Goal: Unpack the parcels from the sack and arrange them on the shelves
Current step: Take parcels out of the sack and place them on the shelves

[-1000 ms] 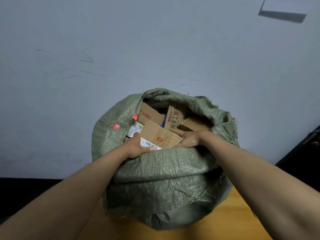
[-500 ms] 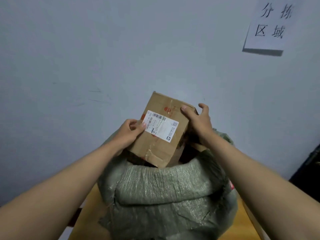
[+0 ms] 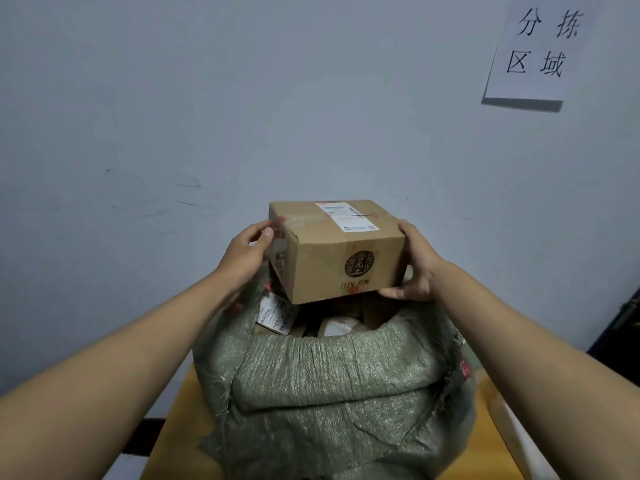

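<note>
We hold a brown cardboard parcel [image 3: 341,249] between both hands, lifted clear above the open mouth of the green woven sack [image 3: 332,386], in front of a pale wall [image 3: 207,98]. Our left hand [image 3: 247,252] takes the parcel's left end, its grip curled round the upper left corner with the thumb on the near edge and the fingertips on the taped side. Our right hand [image 3: 417,268] takes the right end, its grip wrapped so that the thumb lies along the right face and the fingers curl under the bottom right corner. The parcel sits nearly level, a white shipping label [image 3: 348,216] on its top face, a dark round stamp [image 3: 359,264] on the face toward us, and handwritten marks just below the stamp. Inside the sack, under the lifted parcel, more parcels [image 3: 304,323] show, one with a white barcode label [image 3: 275,315] at the left of the opening; we cannot tell how many there are. The sack's rim is rolled down in a thick fold and it stands on a wooden bench [image 3: 173,427]. High on the wall to the right hangs a white paper sign [image 3: 540,46] with four handwritten characters.
</note>
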